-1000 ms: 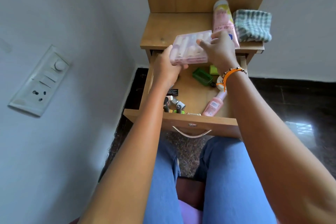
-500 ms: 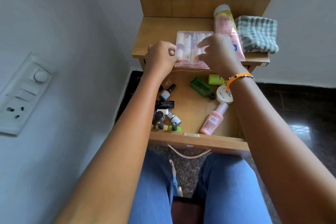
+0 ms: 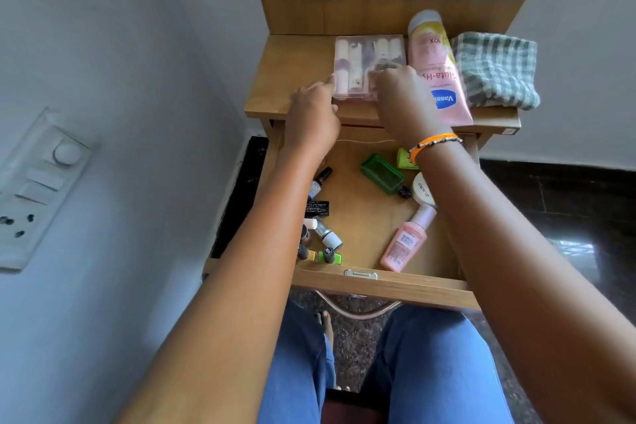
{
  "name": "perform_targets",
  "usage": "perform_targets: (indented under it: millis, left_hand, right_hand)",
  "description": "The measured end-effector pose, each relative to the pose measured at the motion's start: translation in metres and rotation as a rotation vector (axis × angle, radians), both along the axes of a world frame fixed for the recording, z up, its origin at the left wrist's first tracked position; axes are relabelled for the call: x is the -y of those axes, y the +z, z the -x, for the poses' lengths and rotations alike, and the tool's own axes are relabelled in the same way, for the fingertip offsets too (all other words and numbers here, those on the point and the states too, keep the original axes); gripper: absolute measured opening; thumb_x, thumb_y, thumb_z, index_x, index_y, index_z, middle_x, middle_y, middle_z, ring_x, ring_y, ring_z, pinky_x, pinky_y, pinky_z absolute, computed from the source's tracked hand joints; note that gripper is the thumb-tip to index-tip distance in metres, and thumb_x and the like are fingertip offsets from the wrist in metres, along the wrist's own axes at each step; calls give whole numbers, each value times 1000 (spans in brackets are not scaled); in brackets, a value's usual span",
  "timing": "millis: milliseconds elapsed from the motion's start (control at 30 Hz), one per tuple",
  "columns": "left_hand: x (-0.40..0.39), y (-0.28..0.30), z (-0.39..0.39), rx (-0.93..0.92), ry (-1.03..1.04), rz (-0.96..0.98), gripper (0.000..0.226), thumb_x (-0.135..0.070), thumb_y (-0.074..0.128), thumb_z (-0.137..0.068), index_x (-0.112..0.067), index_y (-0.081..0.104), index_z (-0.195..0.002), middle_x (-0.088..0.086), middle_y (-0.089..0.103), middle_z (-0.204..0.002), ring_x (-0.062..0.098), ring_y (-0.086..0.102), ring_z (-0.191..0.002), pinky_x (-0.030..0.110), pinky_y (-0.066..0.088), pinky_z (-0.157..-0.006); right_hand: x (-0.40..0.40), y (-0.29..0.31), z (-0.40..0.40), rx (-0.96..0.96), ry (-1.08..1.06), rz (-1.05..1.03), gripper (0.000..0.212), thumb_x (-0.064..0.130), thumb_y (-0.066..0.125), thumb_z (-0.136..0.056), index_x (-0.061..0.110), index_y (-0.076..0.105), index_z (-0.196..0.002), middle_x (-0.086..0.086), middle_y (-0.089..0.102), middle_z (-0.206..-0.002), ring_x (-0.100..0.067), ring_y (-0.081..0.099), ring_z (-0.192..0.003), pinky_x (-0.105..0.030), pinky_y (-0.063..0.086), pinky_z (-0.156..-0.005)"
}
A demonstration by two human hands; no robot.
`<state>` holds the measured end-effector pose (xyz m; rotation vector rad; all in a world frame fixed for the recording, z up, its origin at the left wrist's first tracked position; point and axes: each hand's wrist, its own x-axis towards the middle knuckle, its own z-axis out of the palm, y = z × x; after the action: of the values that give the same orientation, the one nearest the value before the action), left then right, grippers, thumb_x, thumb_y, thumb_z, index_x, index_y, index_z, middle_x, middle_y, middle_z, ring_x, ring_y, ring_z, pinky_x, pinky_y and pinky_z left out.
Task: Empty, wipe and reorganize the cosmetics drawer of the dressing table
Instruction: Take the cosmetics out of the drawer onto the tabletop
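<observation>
Left hand (image 3: 315, 113) loosely curled, thumb tip touching the near-left corner of the clear plastic case (image 3: 368, 65); right hand (image 3: 404, 96) curled over the case's near-right edge, fingertips on it, grip unclear. Case lies flat on the wooden desk (image 3: 292, 79), touching a pink Vaseline tube (image 3: 440, 79). Both forearms stretch over the open drawer (image 3: 361, 217) holding a green bottle (image 3: 383, 174) and a pink bottle (image 3: 404, 243).

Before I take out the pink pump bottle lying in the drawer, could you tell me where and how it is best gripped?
Grip the pink pump bottle across its wide labelled body, coming from above. It lies flat on the drawer floor, its narrow cap toward the white round compact, and both long sides look free, so a pinch across the body seems likeliest to hold.
</observation>
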<state>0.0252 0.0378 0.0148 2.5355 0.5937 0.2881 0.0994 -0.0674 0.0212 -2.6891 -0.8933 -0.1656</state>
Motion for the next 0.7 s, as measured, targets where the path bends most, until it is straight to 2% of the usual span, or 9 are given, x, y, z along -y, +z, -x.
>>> perform_targets:
  millis: [67,167,200,300,367,433,533,600,700]
  left_hand:
    - [0,-2,-2,-12,-14,30,54,2,41,-96,-12,29,-147,8,48,-140,26,41,-130,29,33,-106]
    - [0,-6,-2,-51,-56,47,61,7,37,-95,-12,19,-150,5,33,-152,22,26,-141,17,0,-105]
    - [0,-7,-2,-65,-68,74,63,8,36,-94,-13,17,-150,3,29,-154,21,21,-143,14,-2,-104]
    - [-4,-9,7,-50,-73,165,63,11,35,-93,-14,22,-149,0,26,-155,16,25,-140,1,9,-93]
    - [-5,-14,18,63,-77,163,56,12,39,-90,-11,43,-140,1,42,-146,14,38,-133,-3,15,-92]
    - [-3,-22,35,160,-58,160,44,10,46,-88,-12,63,-121,-3,56,-126,10,48,-121,0,26,-94]
    - [0,-33,63,169,8,205,32,5,52,-87,-17,70,-102,-10,54,-104,3,54,-96,2,36,-83]
    - [-4,-43,81,98,76,218,28,4,53,-88,-15,70,-99,-8,54,-101,2,54,-89,0,37,-75]
    - [-14,-54,101,-20,188,248,26,2,54,-88,-14,71,-100,-1,62,-105,11,61,-92,14,45,-76]
  right_hand:
    - [-4,-8,-2,69,-5,-77,28,-16,43,-78,-6,62,-96,-19,58,-112,-36,51,-107,-45,52,-80]
    - [-7,-12,-4,121,-44,-73,23,-14,42,-79,-6,60,-92,-18,56,-112,-33,49,-106,-40,50,-70]
    - [-7,-12,-4,141,-54,-72,22,-13,42,-80,-6,60,-91,-18,56,-111,-32,50,-105,-38,46,-66]
    - [-8,-17,-8,187,-56,-105,20,-4,43,-81,-6,62,-86,-18,57,-108,-32,53,-102,-34,35,-62]
    - [-7,-22,-8,180,-53,-124,20,-1,42,-80,-5,61,-84,-18,57,-107,-32,53,-101,-35,38,-63]
    - [-4,-24,-7,148,-49,-176,20,2,43,-82,-2,62,-86,-16,58,-108,-32,53,-102,-39,46,-69]
    - [4,-24,7,77,-17,-258,31,1,40,-82,3,67,-98,-12,60,-110,-30,52,-105,-38,45,-81]
    - [7,-31,30,64,42,-309,33,0,40,-79,5,69,-94,-12,63,-104,-31,54,-102,-36,44,-81]
    - [6,-61,67,-91,169,-322,28,1,44,-78,11,70,-85,-11,65,-97,-32,60,-93,-39,51,-77]
